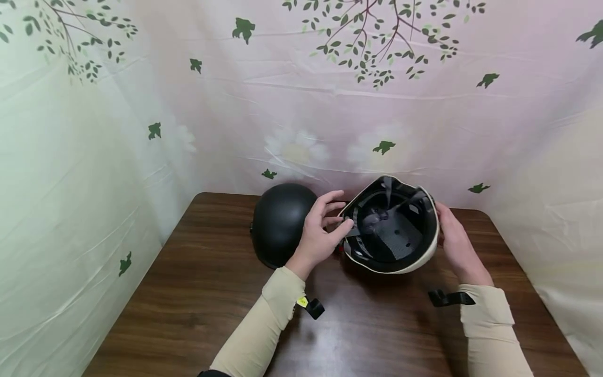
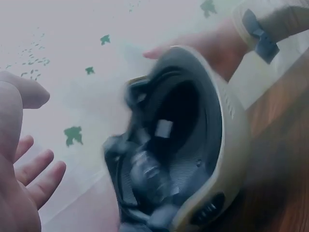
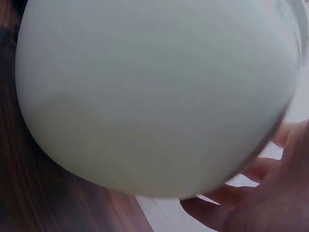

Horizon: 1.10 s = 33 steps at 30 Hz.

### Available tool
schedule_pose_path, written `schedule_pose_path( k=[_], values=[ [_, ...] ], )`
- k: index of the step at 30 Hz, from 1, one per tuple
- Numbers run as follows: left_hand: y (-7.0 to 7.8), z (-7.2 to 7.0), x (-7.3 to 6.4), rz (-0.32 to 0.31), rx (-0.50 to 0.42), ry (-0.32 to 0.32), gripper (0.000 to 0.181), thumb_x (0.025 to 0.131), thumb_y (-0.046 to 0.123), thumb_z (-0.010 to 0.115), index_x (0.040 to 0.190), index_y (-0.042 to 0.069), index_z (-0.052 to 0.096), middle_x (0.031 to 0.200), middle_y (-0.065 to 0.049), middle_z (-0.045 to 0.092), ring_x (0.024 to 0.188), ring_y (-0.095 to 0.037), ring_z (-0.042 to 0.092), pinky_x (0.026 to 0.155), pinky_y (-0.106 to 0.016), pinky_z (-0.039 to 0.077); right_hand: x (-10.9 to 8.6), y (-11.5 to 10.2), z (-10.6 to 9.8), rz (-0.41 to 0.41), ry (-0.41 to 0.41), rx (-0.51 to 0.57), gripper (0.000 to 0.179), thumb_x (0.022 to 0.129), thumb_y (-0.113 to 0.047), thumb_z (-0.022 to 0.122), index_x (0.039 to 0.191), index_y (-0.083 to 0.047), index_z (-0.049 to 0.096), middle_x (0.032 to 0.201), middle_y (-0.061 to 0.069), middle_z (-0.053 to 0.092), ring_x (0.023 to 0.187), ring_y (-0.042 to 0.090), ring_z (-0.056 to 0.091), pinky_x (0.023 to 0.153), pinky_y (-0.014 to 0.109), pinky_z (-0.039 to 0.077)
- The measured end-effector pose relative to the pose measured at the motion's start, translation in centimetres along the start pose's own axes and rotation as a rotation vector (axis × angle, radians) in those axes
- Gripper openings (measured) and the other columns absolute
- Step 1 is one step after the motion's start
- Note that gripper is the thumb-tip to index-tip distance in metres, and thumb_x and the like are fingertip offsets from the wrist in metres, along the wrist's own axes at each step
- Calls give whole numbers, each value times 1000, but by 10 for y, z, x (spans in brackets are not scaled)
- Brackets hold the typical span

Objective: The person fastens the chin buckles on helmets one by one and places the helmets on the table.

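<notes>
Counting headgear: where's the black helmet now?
In the head view, the black helmet sits toward the back of the table, left of the cream helmet and beside the left hand.

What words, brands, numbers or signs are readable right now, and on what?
No readable text in any view.
Yellow tag beside the left sleeve: too small to read.
Pale patch inside the pale helmet: too blurred to tell whether it's printed.
Black oval on its shell: light marks, too blurred to identify.

1. We see creased, pale fabric walls (image 1: 282,104) on three sides.
2. We spot leafy branches (image 1: 383,39), green birds (image 1: 243,30) and pale flowers (image 1: 296,152) on them.
3. We find a brown wood-grain counter (image 1: 198,293) catching soft light.
</notes>
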<state>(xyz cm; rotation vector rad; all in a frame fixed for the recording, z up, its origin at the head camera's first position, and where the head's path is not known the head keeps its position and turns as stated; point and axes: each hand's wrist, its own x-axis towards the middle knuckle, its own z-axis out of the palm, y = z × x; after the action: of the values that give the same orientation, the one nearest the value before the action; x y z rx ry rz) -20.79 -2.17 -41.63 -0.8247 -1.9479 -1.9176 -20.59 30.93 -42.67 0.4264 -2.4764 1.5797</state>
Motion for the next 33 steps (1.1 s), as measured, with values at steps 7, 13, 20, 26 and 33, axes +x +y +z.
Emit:
schedule_pose_path(
  k=[7, 13, 20, 26, 33],
  values=[
    [-5, -14, -7, 13, 65, 39, 56, 97, 7, 74, 149, 8, 53, 147, -6, 57, 125, -29, 62, 97, -47, 58, -2, 4, -2, 48, 37, 13, 58, 117, -34, 29, 166, -5, 23, 156, 24, 36, 127, -1, 43, 94, 5, 37],
    [-9, -23, -14, 1, 92, 58, 53, 97, 7, 74, 146, 11, 55, 143, -8, 59, 120, -30, 64, 93, -47, 60, -4, 7, -2, 105, 119, -73, 63, 112, -30, 49, 168, -16, 24, 154, 34, 41, 113, -2, 49, 83, 5, 43],
    [-15, -32, -26, -27, 91, 79, 52, 96, 4, 75, 144, 11, 57, 138, -10, 63, 115, -35, 66, 91, -49, 60, -7, 15, -1, 202, 126, -121, 71, 108, -33, 58, 165, -5, 25, 157, 35, 39, 127, 43, 53, 75, 4, 45],
    [-22, -37, -37, -74, 81, 100, 50, 96, 5, 76, 142, 12, 59, 137, -10, 65, 113, -35, 67, 91, -48, 60, -8, 20, 3, 230, 83, -138, 75, 108, -35, 60, 167, -8, 22, 159, 35, 36, 133, 56, 48, 74, 4, 42],
    [-23, -41, -43, -118, 96, 95, 50, 97, 8, 76, 143, 17, 58, 138, -12, 64, 114, -30, 67, 92, -45, 60, -10, 21, 7, 245, 71, -152, 79, 107, -37, 61, 167, -10, 18, 159, 33, 36, 132, 53, 48, 75, 5, 41]
  ],
)
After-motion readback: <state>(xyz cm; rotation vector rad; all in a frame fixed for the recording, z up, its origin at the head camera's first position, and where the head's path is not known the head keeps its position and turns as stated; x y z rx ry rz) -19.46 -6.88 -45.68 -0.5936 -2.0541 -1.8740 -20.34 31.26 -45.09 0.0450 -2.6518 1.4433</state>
